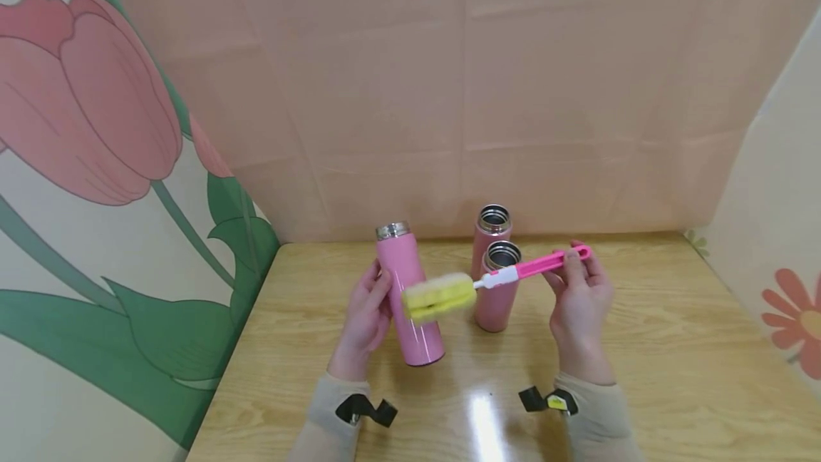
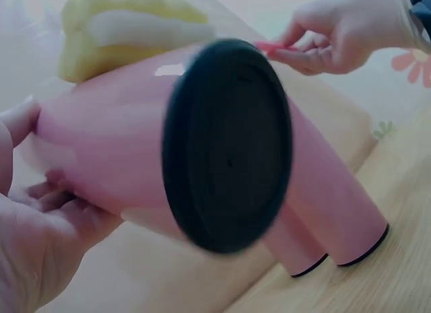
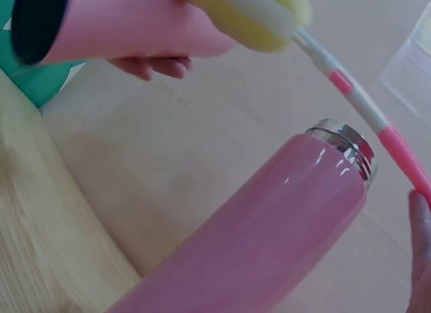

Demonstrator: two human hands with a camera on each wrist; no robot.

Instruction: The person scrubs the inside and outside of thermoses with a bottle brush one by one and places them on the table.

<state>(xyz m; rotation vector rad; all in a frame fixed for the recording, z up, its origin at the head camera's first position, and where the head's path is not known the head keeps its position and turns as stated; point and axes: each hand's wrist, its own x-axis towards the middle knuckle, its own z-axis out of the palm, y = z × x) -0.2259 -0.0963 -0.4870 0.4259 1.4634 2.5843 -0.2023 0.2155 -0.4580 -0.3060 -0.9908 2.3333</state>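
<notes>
My left hand (image 1: 367, 312) grips a pink thermos bottle (image 1: 417, 337) with a bare steel neck, tilted and held above the table; its dark base (image 2: 232, 151) faces the left wrist view. The right hand (image 1: 580, 305) pinches the pink handle of a bottle brush (image 1: 541, 264). Its yellow-and-white sponge head (image 1: 442, 294) is in front of the held bottle in the head view; whether they touch I cannot tell. Two more pink thermos bottles stand between the hands, a front one (image 1: 497, 305) and a rear one (image 1: 485, 239), both with open steel mouths.
The wooden table (image 1: 680, 348) meets a peach-coloured cloth backdrop (image 1: 385, 91) behind the bottles. A wall with painted tulips (image 1: 115, 98) rises at the left, and one with a red flower (image 1: 798, 312) at the right.
</notes>
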